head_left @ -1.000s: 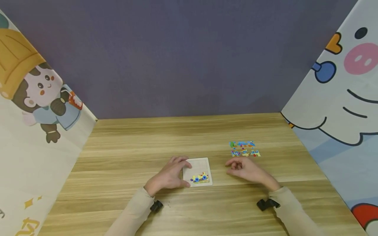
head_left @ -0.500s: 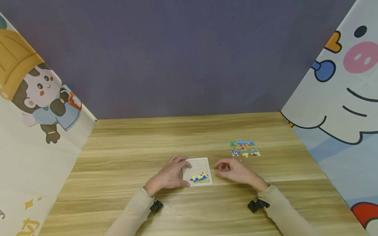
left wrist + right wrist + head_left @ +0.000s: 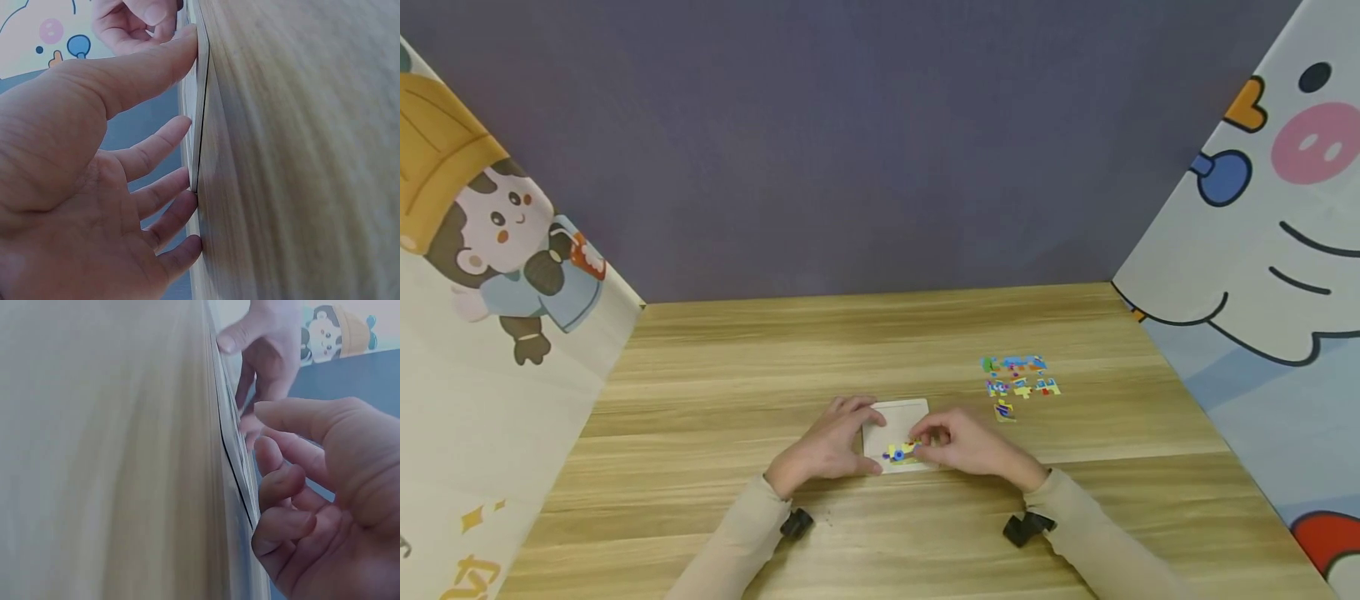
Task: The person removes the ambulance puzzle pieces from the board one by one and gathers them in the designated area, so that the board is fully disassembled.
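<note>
A pale square puzzle board [image 3: 891, 414] lies on the table in the head view. Some printed puzzle pieces [image 3: 898, 453] with a yellow and blue vehicle picture lie along its near side. My left hand [image 3: 827, 442] holds the board at its left side, thumb at the near edge and fingers toward the far edge. Over the board's right part is my right hand [image 3: 966, 442], thumb and index finger close together and the other fingers curled. In the right wrist view no piece shows between the right hand's fingertips [image 3: 262, 415]; the head view does not settle it.
Loose puzzle pieces [image 3: 1015, 375] lie in rows to the right of the board, with a single yellow and purple piece [image 3: 1003, 411] nearer. A dark wall [image 3: 880, 150] stands behind the wooden table [image 3: 737, 358]. Cartoon-printed panels flank both sides.
My right hand has moved left from beside the loose pieces to above the board, uncovering the yellow and purple piece. My left hand and the board have stayed put.
</note>
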`<state>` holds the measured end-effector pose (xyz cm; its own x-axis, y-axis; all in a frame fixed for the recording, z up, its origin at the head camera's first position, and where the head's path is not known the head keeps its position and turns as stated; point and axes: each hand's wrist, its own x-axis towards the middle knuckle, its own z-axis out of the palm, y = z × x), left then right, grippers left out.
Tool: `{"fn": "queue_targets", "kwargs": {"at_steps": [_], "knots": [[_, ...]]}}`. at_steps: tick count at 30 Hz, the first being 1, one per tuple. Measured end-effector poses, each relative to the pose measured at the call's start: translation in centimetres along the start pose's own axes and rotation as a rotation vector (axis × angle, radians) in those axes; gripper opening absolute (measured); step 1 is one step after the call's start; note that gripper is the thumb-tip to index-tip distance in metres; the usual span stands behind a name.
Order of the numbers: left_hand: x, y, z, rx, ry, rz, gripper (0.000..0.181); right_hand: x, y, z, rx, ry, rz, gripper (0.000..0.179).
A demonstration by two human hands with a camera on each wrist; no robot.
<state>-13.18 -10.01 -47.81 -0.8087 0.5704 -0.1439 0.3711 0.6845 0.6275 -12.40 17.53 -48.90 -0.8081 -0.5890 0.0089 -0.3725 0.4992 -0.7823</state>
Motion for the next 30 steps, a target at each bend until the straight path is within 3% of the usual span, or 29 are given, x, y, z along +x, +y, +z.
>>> {"fn": "queue_targets", "kwargs": {"at_steps": [7, 14, 30], "knots": [[0.0, -0.1, 0.1, -0.001, 0.002, 0.000, 0.058, 0.7, -0.5, 1.1, -0.083, -0.045, 0.006, 0.021], [0.0, -0.1, 0.0, -0.005, 0.005, 0.006, 0.058, 1.0, -0.7, 1.2, -0.036, -0.045, 0.068, 0.024], [-0.1, 0.1, -0.1, 0.002, 0.002, 0.004, 0.058, 1.0, -1.6, 1.4, -0.084, -0.019, 0.148, 0.023]]}}
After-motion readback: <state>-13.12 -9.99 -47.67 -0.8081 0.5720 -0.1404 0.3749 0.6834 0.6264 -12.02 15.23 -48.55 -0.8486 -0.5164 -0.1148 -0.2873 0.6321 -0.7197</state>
